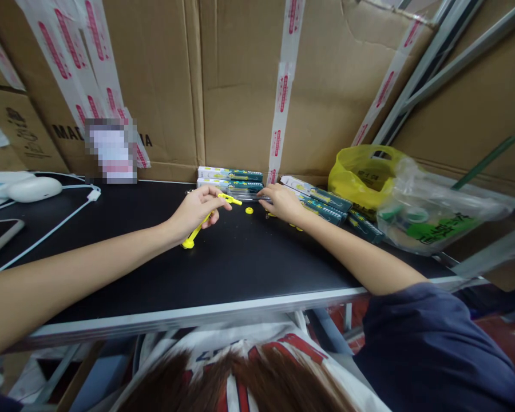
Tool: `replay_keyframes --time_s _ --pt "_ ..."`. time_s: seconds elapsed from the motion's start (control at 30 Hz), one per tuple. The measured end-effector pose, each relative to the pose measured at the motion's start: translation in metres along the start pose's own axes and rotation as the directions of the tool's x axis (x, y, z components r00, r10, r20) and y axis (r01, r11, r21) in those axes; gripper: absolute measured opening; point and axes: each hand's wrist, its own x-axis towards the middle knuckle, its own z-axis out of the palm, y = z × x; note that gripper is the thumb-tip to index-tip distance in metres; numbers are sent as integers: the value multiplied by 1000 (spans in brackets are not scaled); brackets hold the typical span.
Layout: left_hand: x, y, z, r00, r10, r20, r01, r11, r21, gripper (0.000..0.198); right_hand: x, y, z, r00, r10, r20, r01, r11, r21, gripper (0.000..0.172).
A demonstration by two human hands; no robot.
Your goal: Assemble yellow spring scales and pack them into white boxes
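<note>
My left hand (197,210) is closed round a thin yellow plastic tool (206,220) whose end rests on the black table (154,269). My right hand (283,203) lies palm down, fingers curled, over small yellow pieces beside a clear pen-like stick (251,197); what it grips is hidden. A small yellow ring (249,210) lies on the table between the two hands. Behind them lie stacked white and green flat boxes (229,176).
More green boxes (330,203) lean at the right, next to a yellow plastic bag (363,174) and a clear bag (429,220). Cardboard cartons (240,86) wall the back. A white device (34,189) and white cable (64,220) sit at the left.
</note>
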Motion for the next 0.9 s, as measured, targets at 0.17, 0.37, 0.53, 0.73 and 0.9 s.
replay_keyframes --time_s 0.17,0.37,0.53,0.73,0.9 --pt "0 -1 -1 1000 0 -11 0 999 38 33 2 -2 4 998 16 53 -15 1000 -26 30" --pt "0 -3 1 999 10 -35 -6 996 94 33 13 -3 9 994 11 108 -3 997 -74 24" --pt "-1 -2 3 999 -7 -33 11 990 138 29 27 -5 15 988 -38 153 60 987 -146 24" --pt "1 -3 4 999 8 -51 -1 990 143 28 32 -10 3 987 -105 125 123 982 -143 18" --pt "1 -4 3 996 38 -79 -29 993 113 30 23 -7 -19 983 114 -147 -35 890 455 15"
